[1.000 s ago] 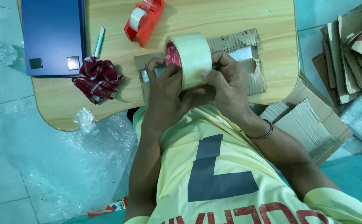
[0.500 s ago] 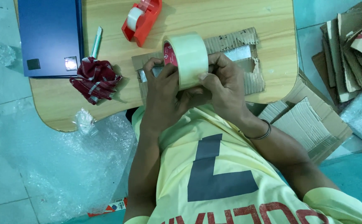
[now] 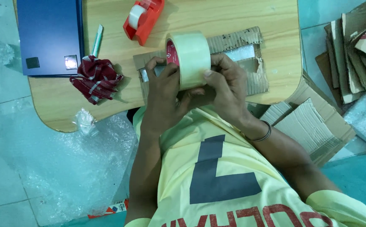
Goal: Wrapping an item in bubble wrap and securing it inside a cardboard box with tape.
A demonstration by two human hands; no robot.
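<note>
Both hands, left hand (image 3: pixel 164 90) and right hand (image 3: pixel 229 84), pinch the tape roll (image 3: pixel 189 59) over the cardboard piece (image 3: pixel 237 42), seemingly hunting its loose end; peeling needs a fingernail.

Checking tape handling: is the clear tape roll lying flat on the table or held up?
Held up: tape roll on edge between left hand and right hand.

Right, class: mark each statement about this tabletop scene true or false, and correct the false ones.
1. Both hands hold the roll of clear tape. True: left hand, right hand.
2. The red tape dispenser lies on the floor. False: it sits on the wooden table.
3. A crumpled red checked cloth lies beside the blue folder. True.
4. The right wrist is bare. False: it wears a dark bracelet.
5. Bubble wrap lies on the floor. True.
</note>
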